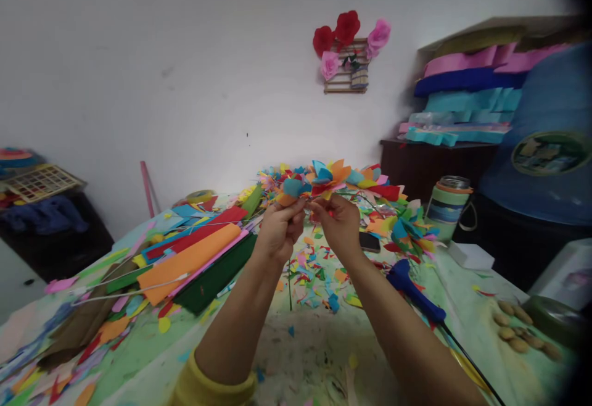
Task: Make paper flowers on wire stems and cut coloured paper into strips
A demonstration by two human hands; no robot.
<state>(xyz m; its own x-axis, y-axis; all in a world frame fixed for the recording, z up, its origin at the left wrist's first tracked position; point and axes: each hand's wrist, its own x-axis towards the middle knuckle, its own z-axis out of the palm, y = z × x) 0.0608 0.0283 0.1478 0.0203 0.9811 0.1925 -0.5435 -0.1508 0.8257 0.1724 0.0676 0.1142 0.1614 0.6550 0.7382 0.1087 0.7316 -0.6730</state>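
I see a paper flower [324, 181] of blue, orange, red and yellow petals. An orange sheet [185, 262] lies beside a dark green one [215, 279]. The counter [314, 356] is pale green, paint-speckled, strewn with multicoloured scraps [314, 270]. My sleeve [208, 387] is yellow. On the wall hang red and pink roses [349, 39].

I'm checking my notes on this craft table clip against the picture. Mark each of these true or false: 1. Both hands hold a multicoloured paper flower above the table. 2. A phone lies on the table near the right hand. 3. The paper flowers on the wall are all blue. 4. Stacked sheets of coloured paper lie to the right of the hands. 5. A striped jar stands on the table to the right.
1. True: the left hand and right hand pinch the paper flower above the table.
2. True: the phone lies just right of it.
3. False: the wall flowers are red and pink.
4. False: the stacked sheets lie to the left.
5. True: the jar stands there.
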